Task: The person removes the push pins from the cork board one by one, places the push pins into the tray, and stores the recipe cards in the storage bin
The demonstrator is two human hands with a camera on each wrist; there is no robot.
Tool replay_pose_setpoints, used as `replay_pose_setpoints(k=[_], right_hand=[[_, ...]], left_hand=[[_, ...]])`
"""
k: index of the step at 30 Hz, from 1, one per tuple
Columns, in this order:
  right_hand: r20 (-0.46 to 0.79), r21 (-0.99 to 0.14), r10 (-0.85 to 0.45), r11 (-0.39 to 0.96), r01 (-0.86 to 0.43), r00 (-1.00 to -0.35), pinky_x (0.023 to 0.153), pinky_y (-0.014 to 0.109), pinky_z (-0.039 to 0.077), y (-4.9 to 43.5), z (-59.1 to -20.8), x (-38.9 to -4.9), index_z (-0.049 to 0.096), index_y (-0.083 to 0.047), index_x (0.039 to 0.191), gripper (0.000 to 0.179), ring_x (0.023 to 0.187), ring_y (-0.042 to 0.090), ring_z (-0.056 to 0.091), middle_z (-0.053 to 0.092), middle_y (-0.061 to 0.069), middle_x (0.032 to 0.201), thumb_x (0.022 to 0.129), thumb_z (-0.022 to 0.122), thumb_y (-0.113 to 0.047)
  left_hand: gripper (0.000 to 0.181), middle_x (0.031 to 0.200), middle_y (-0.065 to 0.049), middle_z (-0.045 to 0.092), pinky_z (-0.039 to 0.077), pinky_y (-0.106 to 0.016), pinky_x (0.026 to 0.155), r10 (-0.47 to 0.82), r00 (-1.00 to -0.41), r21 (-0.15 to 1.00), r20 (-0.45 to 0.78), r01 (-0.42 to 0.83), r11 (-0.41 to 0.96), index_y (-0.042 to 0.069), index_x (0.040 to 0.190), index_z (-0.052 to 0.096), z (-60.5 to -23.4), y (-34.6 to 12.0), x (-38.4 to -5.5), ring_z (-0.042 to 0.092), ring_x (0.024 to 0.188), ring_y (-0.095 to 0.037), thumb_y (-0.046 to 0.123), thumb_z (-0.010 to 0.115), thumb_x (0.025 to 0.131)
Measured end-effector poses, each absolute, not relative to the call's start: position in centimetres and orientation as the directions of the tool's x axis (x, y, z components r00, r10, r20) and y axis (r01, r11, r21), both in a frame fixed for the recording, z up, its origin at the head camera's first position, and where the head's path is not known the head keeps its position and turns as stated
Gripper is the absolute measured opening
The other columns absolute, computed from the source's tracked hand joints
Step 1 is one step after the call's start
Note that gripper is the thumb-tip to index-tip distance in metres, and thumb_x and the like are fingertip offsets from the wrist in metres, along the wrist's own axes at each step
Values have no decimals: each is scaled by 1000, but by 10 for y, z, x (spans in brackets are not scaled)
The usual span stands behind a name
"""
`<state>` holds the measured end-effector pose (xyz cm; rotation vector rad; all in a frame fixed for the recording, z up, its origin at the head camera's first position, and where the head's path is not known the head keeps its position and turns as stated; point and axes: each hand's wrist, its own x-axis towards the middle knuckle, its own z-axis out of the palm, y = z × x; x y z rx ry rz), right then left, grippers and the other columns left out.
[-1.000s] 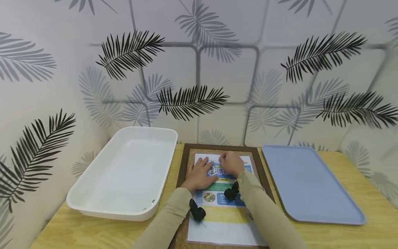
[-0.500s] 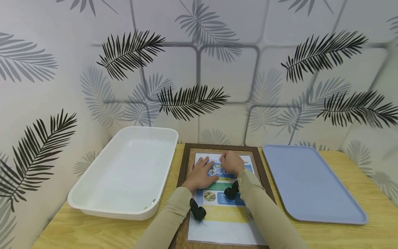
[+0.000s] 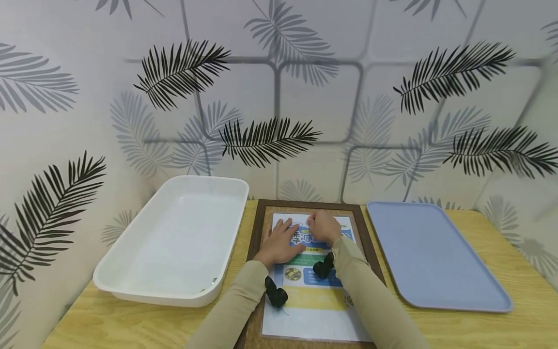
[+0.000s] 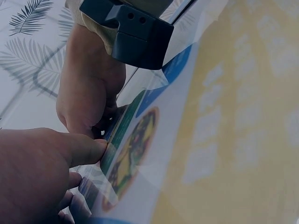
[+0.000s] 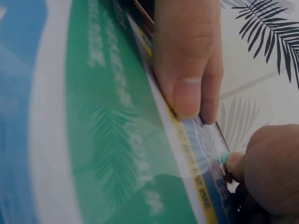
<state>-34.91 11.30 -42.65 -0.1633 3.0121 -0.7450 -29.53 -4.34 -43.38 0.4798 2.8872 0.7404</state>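
A laminated poster (image 3: 311, 322) with blue, green and yellow bands lies on a brown-framed cork board (image 3: 257, 334). My left hand (image 3: 278, 244) rests on the poster's upper left part, its fingers spread. Beside it, my right hand (image 3: 324, 227) is curled near the poster's top edge. In the right wrist view, the right hand (image 5: 271, 170) pinches a small mint-green pushpin (image 5: 224, 157) against the poster. Its point is hidden. The left thumb (image 4: 88, 148) lies on the poster in the left wrist view, close to the right hand (image 4: 91, 86).
A deep white bin (image 3: 174, 237) stands left of the board, with small objects (image 3: 213, 280) barely visible in its near corner. To the right lies a flat blue tray (image 3: 436, 257). All stand on a wooden table (image 3: 131, 322) against a leaf-patterned wall (image 3: 305, 97).
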Motion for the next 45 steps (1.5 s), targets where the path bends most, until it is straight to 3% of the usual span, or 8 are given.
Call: replay_pose_setpoints(k=[13, 26, 40, 45], right_hand=[[25, -490, -120, 864, -117, -992, 61, 34, 49, 115, -430, -350, 71, -5, 97, 25, 64, 18, 58, 69, 7, 83, 99, 49, -17], [20, -472, -135, 872, -129, -991, 68, 38, 52, 114, -431, -351, 71, -5, 98, 26, 69, 19, 60, 70, 8, 89, 99, 47, -16], [17, -476, -133, 870, -125, -991, 64, 35, 49, 116, -425, -351, 69, -4, 98, 26, 66, 19, 58, 68, 9, 86, 99, 46, -16], [11, -484, -185, 859, -167, -983, 68, 37, 51, 118, -422, -347, 69, -2, 98, 24, 68, 19, 58, 68, 10, 86, 98, 48, -12]], left_hand=[[64, 159, -9, 24, 5, -53, 119, 332, -943, 477, -39, 274, 835, 13, 147, 40, -432, -42, -294, 13, 149, -31, 43, 55, 93], [65, 160, -8, 22, 1, -52, 119, 324, -945, 475, -49, 264, 839, 14, 149, 38, -437, -43, -298, 11, 150, -30, 44, 54, 93], [65, 159, -9, 24, 6, -53, 119, 336, -941, 477, -36, 279, 833, 13, 147, 40, -427, -42, -297, 13, 149, -31, 44, 54, 92], [65, 160, -9, 23, 5, -54, 119, 334, -941, 474, -55, 270, 838, 13, 148, 40, -430, -43, -299, 12, 149, -31, 44, 55, 93]])
